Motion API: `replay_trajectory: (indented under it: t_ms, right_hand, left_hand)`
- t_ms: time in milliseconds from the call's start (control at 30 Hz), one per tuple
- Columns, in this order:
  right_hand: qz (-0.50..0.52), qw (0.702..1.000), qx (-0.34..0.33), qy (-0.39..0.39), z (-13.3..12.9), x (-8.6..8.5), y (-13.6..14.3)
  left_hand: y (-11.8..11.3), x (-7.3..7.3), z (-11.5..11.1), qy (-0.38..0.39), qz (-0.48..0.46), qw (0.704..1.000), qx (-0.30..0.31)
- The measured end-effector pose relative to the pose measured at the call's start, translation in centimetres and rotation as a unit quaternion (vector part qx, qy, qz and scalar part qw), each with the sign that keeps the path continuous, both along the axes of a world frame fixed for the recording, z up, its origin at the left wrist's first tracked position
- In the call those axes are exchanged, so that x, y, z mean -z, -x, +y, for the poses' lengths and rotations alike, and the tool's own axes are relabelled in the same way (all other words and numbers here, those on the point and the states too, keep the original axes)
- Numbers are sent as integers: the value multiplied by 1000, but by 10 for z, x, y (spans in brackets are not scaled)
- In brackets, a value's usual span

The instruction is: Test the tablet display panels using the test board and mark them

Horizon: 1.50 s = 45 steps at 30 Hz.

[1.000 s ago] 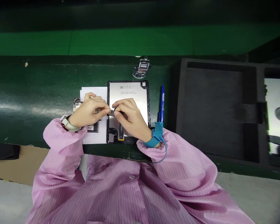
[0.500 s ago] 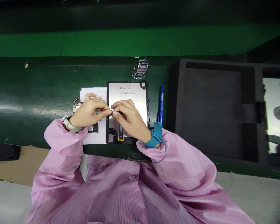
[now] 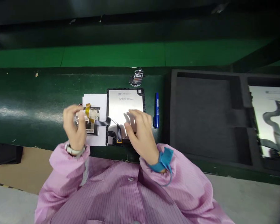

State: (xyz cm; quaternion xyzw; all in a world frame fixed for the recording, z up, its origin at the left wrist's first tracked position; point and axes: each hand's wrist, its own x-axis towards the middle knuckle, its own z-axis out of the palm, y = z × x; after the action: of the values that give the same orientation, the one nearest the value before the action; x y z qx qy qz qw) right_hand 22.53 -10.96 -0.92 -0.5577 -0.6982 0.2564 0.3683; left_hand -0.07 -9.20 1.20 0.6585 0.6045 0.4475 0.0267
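My left hand [image 3: 75, 126] is slightly blurred, its thumb and index finger pinched together beside the gold end of a flex cable [image 3: 103, 123]. What sits between those fingertips, if anything, I cannot make out. The cable curls up from the display panel [image 3: 116, 104], a silver-backed screen in a black frame, and arches left over a circuit board [image 3: 93, 126]. My right hand [image 3: 141, 133] is over the panel's lower right part, fingers spread and apparently holding nothing. The board lies on white paper [image 3: 102, 137] and is partly hidden by my left hand and the cable.
A blue marker [image 3: 156, 110] lies right of the panel. Behind it stands a chrome tally counter [image 3: 138, 77]. A black foam tray [image 3: 200, 118] fills the right side; another silver panel [image 3: 268, 109] with a grey flex cable is in its far-right compartment.
My hands have parted from their shared pinch over the panel's left edge. The left moved left; the right opened and shifted right and down. The flex cable now curls up toward the left.
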Motion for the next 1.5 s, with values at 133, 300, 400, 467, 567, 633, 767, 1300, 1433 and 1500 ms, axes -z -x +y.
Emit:
replay_trajectory:
  t_ms: [133, 300, 400, 467, 567, 633, 767, 1300, 1433, 1500]
  right_hand:
    - [-65, 997, 37, -13, -37, 11, -16]
    - [-89, 994, 55, -21, -55, 27, -24]
    - [-86, 994, 61, -28, -56, 32, -24]
    - [-80, 994, 66, -29, -56, 33, -25]
    - [-77, 994, 73, -29, -57, 35, -25]
    - [-81, 993, 77, -36, -58, 35, -25]
    - [-87, 992, 87, -36, -59, 35, -23]
    - [310, 931, 151, 123, -61, 16, -14]
    - [347, 931, 108, 33, -58, -21, 16]
    - [315, 946, 67, -24, -55, -40, 35]
  left_hand:
    - [-2, 23, -52, 115, 162, 980, -9]
    - [-5, 40, -67, 153, 306, 939, 15]
    - [-4, 40, -64, 137, 325, 935, 12]
    - [-4, 39, -63, 134, 336, 932, 11]
    - [-4, 40, -63, 141, 355, 924, 9]
    - [-3, 42, -63, 143, 366, 920, 7]
    - [2, 42, -63, 135, 371, 919, 11]
    - [-36, 22, -86, 276, 97, 949, 120]
    - [-8, -9, -68, 390, 0, 905, 170]
    - [3, -26, -58, 436, -52, 881, 176]
